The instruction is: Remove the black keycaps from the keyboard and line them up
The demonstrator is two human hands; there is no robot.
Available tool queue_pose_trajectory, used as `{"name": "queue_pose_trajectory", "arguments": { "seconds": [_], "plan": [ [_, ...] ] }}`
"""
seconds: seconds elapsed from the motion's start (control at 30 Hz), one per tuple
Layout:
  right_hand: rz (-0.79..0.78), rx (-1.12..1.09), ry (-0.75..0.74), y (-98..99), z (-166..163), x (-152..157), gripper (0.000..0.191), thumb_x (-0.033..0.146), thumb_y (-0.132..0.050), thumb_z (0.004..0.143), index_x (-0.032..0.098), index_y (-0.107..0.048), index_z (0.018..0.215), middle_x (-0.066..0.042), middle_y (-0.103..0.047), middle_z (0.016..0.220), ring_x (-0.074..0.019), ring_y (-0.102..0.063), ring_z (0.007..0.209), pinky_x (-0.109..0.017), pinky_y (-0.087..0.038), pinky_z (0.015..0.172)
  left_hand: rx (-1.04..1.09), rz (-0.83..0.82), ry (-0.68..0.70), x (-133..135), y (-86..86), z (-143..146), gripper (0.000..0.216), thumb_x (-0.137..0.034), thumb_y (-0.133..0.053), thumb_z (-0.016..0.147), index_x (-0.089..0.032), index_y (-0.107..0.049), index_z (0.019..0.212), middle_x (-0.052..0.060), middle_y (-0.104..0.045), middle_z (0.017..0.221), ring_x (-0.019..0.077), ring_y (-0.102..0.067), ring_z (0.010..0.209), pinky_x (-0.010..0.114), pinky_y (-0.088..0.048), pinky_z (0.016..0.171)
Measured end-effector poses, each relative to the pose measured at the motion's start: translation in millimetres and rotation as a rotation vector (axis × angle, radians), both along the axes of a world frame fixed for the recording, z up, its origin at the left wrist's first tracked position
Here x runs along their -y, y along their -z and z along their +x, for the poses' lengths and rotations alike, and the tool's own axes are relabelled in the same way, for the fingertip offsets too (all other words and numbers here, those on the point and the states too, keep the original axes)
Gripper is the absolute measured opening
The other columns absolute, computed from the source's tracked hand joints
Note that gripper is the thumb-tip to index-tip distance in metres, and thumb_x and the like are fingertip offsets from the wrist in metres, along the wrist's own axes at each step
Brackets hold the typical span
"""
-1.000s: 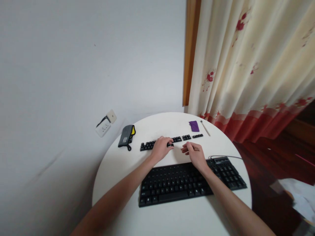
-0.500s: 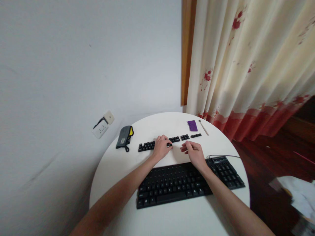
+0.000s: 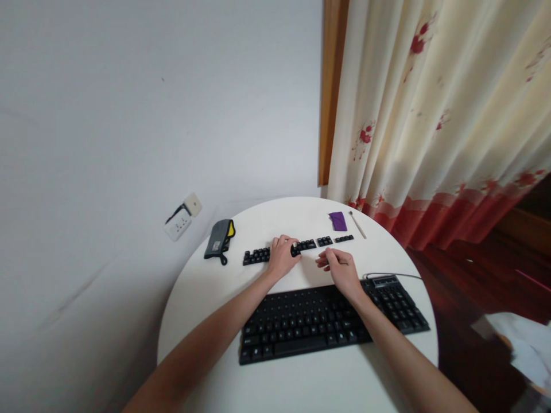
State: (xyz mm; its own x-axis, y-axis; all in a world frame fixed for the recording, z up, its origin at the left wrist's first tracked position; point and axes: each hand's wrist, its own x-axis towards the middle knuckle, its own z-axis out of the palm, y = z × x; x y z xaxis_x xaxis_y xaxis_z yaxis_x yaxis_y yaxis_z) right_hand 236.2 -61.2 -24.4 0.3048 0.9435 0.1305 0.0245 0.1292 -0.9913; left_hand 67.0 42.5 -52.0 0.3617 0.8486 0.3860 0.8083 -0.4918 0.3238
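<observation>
A row of loose black keycaps (image 3: 257,256) runs across the white round table. My left hand (image 3: 282,256) rests over the row's middle, hiding part of it. Its thumb and forefinger close around keycaps at the right of the hand. My right hand (image 3: 340,267) hovers between the row and the black keyboard (image 3: 301,324), fingers loosely bent and slightly apart, with nothing visible in them. Many keycaps are off the keyboard's upper rows, where bare key posts show; its lower rows and number pad bear keys. My right forearm crosses over the keyboard.
A grey pouch with yellow lining (image 3: 218,241) lies at the table's left. A purple cloth (image 3: 338,221) and a thin brush-like stick (image 3: 357,225) lie at the back right. The keyboard's cable (image 3: 394,274) curves off the right edge. Wall and curtain (image 3: 400,143) stand behind.
My left hand has shifted slightly at the row, and the keycap by its thumb now lines up with the others. My right hand has hardly moved. The view has shifted a little.
</observation>
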Motion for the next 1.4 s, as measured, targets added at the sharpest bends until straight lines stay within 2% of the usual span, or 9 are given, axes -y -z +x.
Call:
{"name": "queue_pose_trajectory", "arguments": {
  "seconds": [0.37, 0.57, 0.63, 0.77, 1.0, 1.23, 1.3, 1.4],
  "plan": [
    [-0.008, -0.002, 0.001, 3.1, 1, -2, 0.045, 0.054, -0.053, 0.083, 0.013, -0.068, 0.075, -0.012, -0.072, 0.073, -0.0194, -0.067, 0.062, -0.027, -0.048, 0.053, -0.005, -0.020, 0.000, -1, 0.0, -3, 0.046, -0.028, -0.075, 0.069, -0.028, -0.061, 0.113, 0.004, -0.054, 0.114, 0.0276, -0.045, 0.107, 0.039, -0.037, 0.093],
    [0.018, 0.021, 0.012, -1.3, 3, -2, 0.040, 0.050, -0.051, 0.086, 0.014, -0.068, 0.083, -0.010, -0.073, 0.074, -0.0188, -0.066, 0.063, -0.026, -0.047, 0.055, 0.001, -0.041, 0.011, 3, -10.7, -7, 0.048, -0.031, -0.075, 0.071, -0.027, -0.061, 0.116, 0.005, -0.056, 0.114, 0.0282, -0.047, 0.107, 0.041, -0.038, 0.093],
    [0.048, 0.040, 0.040, -3.3, 4, -2, 0.039, 0.049, -0.052, 0.086, 0.014, -0.068, 0.083, -0.009, -0.073, 0.073, -0.0178, -0.064, 0.063, -0.026, -0.047, 0.056, -0.001, -0.059, 0.055, 10, -15.5, -12, 0.038, -0.030, -0.070, 0.077, -0.025, -0.062, 0.113, 0.005, -0.059, 0.111, 0.0274, -0.049, 0.105, 0.041, -0.039, 0.093],
    [0.074, 0.043, 0.076, -5.0, 6, -2, 0.043, 0.052, -0.050, 0.087, 0.014, -0.068, 0.078, -0.010, -0.072, 0.073, -0.0170, -0.061, 0.061, -0.027, -0.045, 0.056, -0.003, -0.136, 0.234, 37, -22.2, -22, 0.018, -0.022, -0.058, 0.085, -0.022, -0.067, 0.101, 0.004, -0.064, 0.105, 0.0226, -0.055, 0.101, 0.037, -0.039, 0.095],
    [0.080, 0.066, 0.111, -8.1, 12, 1, 0.060, 0.063, -0.039, 0.088, 0.013, -0.071, 0.084, -0.012, -0.072, 0.080, -0.0190, -0.061, 0.067, -0.028, -0.046, 0.056, -0.001, -0.240, 0.445, 86, -24.6, -25, 0.016, -0.026, -0.056, 0.089, -0.021, -0.066, 0.100, 0.004, -0.065, 0.100, 0.0198, -0.058, 0.096, 0.034, -0.042, 0.092],
    [0.091, 0.214, 0.204, -24.6, 27, 10, 0.066, 0.064, -0.025, 0.091, 0.017, -0.072, 0.092, -0.010, -0.069, 0.090, -0.0205, -0.057, 0.079, -0.029, -0.046, 0.062, 0.018, -0.299, 0.543, 91, -20.6, -25, 0.019, -0.032, -0.056, 0.090, -0.023, -0.065, 0.104, 0.004, -0.063, 0.101, 0.0200, -0.057, 0.098, 0.033, -0.044, 0.090],
    [0.090, 0.291, 0.231, -31.2, 31, 15, 0.068, 0.064, -0.022, 0.092, 0.018, -0.072, 0.093, -0.009, -0.066, 0.084, -0.0204, -0.056, 0.078, -0.030, -0.045, 0.063, 0.025, -0.312, 0.555, 91, -20.2, -26, 0.020, -0.033, -0.055, 0.090, -0.023, -0.064, 0.104, 0.003, -0.063, 0.101, 0.0199, -0.057, 0.097, 0.033, -0.044, 0.089],
    [0.041, 0.316, 0.185, -35.5, 35, 26, 0.067, 0.063, -0.026, 0.092, 0.017, -0.073, 0.082, -0.004, -0.056, 0.061, -0.0177, -0.051, 0.061, -0.029, -0.039, 0.056, 0.037, -0.318, 0.561, 90, -19.5, -27, 0.021, -0.034, -0.054, 0.091, -0.024, -0.064, 0.106, 0.003, -0.063, 0.101, 0.0197, -0.057, 0.098, 0.032, -0.044, 0.089]
  ]
}}
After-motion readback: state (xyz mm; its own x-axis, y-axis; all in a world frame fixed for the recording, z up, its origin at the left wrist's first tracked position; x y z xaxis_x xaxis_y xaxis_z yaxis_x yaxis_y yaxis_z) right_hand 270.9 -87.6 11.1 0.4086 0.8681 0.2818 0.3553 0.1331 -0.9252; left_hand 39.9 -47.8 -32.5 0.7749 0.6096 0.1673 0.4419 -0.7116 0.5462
